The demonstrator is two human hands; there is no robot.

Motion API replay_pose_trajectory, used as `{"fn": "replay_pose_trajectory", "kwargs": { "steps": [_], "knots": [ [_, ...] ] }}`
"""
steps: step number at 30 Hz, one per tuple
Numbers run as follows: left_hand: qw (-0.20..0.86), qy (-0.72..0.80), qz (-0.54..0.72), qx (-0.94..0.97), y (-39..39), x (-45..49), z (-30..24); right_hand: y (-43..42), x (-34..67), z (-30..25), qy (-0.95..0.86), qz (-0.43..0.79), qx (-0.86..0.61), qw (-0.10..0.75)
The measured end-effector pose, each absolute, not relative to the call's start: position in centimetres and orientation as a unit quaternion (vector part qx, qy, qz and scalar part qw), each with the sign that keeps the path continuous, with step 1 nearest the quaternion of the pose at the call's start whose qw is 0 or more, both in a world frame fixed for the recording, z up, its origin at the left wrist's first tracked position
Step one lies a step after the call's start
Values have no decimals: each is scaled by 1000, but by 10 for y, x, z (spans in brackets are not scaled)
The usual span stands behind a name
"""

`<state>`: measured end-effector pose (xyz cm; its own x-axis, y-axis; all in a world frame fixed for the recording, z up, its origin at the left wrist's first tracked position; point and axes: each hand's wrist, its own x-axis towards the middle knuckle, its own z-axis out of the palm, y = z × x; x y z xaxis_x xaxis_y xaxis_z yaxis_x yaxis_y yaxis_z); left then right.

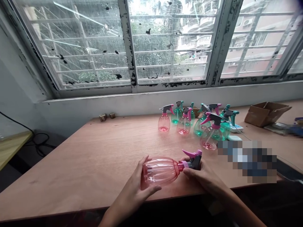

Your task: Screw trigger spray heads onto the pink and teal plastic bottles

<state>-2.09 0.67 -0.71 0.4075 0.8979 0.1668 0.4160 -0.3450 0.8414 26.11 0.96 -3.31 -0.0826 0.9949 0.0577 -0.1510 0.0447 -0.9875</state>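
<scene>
A pink clear spray bottle lies on its side above the near edge of the wooden table. My left hand wraps around its round body. My right hand grips the grey and pink trigger head at the bottle's neck. Both hands are closed on the bottle.
Several pink and green spray bottles stand in a group at the back of the table near the wall. An open cardboard box sits at the far right. Two small wooden blocks lie by the wall. A barred window runs above.
</scene>
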Motion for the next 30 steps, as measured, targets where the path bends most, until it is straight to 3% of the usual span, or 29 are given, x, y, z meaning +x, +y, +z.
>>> {"fn": "replay_pose_trajectory", "kwargs": {
  "steps": [11,21,30],
  "knots": [
    [366,432,333,754,9,-21,-9,8,259,-32,-535,551,-408,493],
    [358,403,357,763,12,-21,-14,6,258,-22,-623,482,-446,425],
    [395,405,306,766,10,-25,-11,7,257,-26,-558,539,-420,472]
  ]
}}
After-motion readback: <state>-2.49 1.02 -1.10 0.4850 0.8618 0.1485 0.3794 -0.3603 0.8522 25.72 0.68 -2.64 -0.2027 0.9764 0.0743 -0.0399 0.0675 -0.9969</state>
